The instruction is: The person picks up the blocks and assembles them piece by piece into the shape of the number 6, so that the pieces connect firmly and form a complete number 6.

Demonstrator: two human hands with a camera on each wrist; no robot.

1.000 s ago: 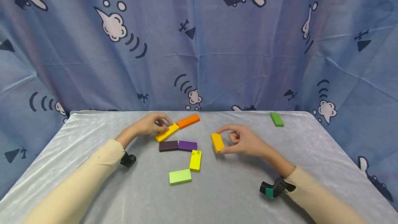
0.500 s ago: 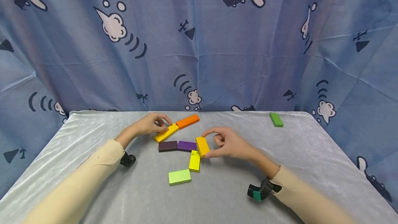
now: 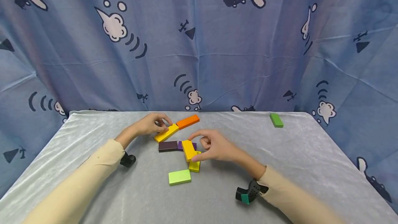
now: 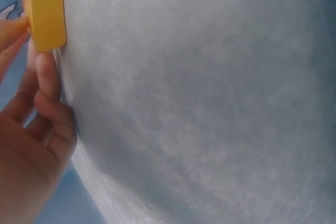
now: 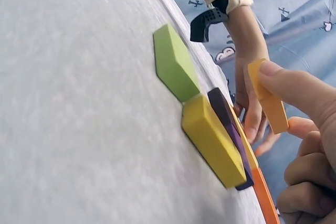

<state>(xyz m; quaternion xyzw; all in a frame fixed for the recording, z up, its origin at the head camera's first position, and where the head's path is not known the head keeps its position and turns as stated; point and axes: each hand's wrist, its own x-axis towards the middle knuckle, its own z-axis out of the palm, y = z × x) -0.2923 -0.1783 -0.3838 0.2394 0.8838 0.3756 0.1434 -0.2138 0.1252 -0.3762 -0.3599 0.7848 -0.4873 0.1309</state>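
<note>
In the head view my left hand (image 3: 150, 124) pinches a golden-yellow block (image 3: 166, 133) that lies slanted on the cloth, its far end meeting an orange block (image 3: 188, 122). Between the thumb and a finger of my right hand (image 3: 217, 146) is a second golden-yellow block (image 3: 188, 150), seen from its side in the right wrist view. It is raised off the table and partly hides a purple block (image 3: 180, 146) and a bright yellow block (image 3: 194, 167). A dark brown block (image 3: 168, 146) lies end to end with the purple one.
A light green block (image 3: 179, 177) lies in front, by the near end of the bright yellow block. Far off at the back right is a green block (image 3: 276, 120). Pale grey cloth covers the table (image 3: 149, 199); a blue patterned curtain (image 3: 217, 78) hangs behind.
My right hand has carried its golden-yellow block leftward, from right of the group to over the purple and bright yellow blocks. My left hand has stayed in place on its block.
</note>
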